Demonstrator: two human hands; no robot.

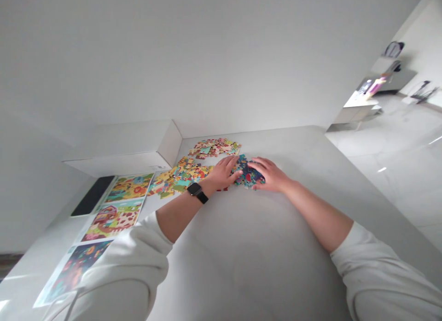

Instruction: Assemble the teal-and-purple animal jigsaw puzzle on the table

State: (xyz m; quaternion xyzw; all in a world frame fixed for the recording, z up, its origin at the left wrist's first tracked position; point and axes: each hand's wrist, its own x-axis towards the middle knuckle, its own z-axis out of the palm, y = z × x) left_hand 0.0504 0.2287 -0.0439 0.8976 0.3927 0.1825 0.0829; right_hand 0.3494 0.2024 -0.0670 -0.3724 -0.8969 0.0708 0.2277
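Puzzle pcs, dark blue (247,174): one heap on pale table (241,252), betw. the hands. 
L hand (223,174): at heap's left edge, fingers spread, thumb apart; black watch (195,189) on wrist. 
R hand (271,175): at heap's right side, fingers parted & curved, well clear of L hand. 
Adj.: yellow pcs (181,173), left of L hand; red-pink pcs (216,148), beyond, nr wall (235,67). 
Also: white box (167,148), far left; 3 printed sheets (115,218) in a row, nearest part-hidden by L sleeve (127,261); flat black slab (93,195), poss. a tablet, beside farthest sheet.
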